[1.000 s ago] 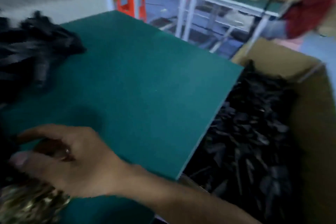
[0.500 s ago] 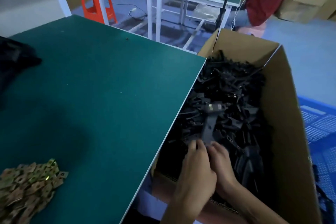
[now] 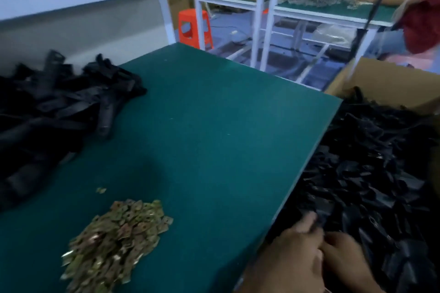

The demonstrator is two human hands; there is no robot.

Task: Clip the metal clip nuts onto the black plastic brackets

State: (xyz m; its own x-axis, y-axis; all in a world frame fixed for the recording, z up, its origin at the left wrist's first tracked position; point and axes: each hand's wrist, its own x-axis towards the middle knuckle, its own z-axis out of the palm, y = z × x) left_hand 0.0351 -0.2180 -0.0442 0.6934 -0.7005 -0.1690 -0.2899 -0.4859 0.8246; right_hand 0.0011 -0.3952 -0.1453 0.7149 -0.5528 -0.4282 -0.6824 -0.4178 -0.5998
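A heap of brass-coloured metal clip nuts (image 3: pixel 116 242) lies on the green table (image 3: pixel 214 138) at the lower left. A pile of black plastic brackets (image 3: pixel 54 112) covers the table's left side. Beside the table on the right, a cardboard box (image 3: pixel 385 81) is full of more black brackets (image 3: pixel 371 173). Both my hands are down in that box at the lower right. My left hand (image 3: pixel 292 257) has its fingers curled over brackets. My right hand (image 3: pixel 345 259) lies close beside it among the brackets. What each hand holds is blurred.
A loose clip nut (image 3: pixel 101 190) lies apart above the heap. Beyond the table stand white-framed benches (image 3: pixel 262 7), an orange stool (image 3: pixel 194 27) and cardboard boxes. A person in a red top (image 3: pixel 421 14) works at the far bench, upper right.
The view has swung left, bringing the bracket pile and the clip nut heap back in. My hands stay together in the box, now at the frame's lower right.
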